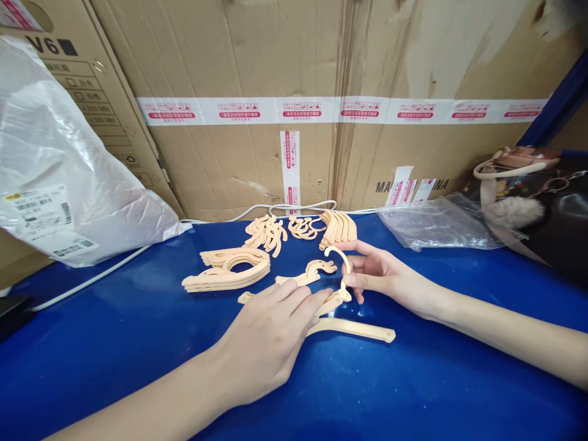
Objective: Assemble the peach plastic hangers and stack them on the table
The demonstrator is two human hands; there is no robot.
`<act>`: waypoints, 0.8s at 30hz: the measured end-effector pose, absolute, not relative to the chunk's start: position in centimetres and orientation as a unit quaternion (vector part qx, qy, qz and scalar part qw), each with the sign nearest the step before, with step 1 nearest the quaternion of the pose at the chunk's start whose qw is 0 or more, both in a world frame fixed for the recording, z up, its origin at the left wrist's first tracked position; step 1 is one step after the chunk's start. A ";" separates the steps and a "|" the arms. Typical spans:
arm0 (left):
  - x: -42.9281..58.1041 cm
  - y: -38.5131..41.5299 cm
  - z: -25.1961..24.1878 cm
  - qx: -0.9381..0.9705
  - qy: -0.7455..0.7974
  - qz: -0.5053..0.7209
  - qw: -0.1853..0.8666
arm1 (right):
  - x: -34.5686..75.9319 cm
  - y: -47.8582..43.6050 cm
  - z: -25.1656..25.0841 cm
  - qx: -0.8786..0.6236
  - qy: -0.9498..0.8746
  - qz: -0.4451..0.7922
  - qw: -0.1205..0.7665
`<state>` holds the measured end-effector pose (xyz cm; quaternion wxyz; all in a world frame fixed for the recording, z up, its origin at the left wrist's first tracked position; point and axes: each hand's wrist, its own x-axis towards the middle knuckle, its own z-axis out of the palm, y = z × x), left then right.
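Note:
A peach plastic hanger (353,329) lies on the blue table top (138,343) between my hands. My right hand (381,274) pinches its curved hook near the top, thumb and fingers closed on it. My left hand (271,334) rests flat over the hanger's left arm, fingers stretched out and pressing down. Another loose hanger piece (309,273) lies just behind my left fingers. Further back sit a stack of hanger arms (227,269), a heap of small hooks (267,233), more hooks (303,227) and a fanned stack of pieces (339,228).
Large cardboard boxes (275,92) with printed tape wall off the back. A white plastic bag (59,177) lies at the left, a clear bag (436,223) and a dark handbag (542,202) at the right. A white cable (92,278) runs along the table's back left.

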<state>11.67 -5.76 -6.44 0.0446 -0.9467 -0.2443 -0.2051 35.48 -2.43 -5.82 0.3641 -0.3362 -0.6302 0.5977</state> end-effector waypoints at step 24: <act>12.2 -5.8 -6.6 -0.942 -0.249 -0.175 0.141 | 35.4 -2.5 -5.8 -0.356 -0.659 0.538 0.387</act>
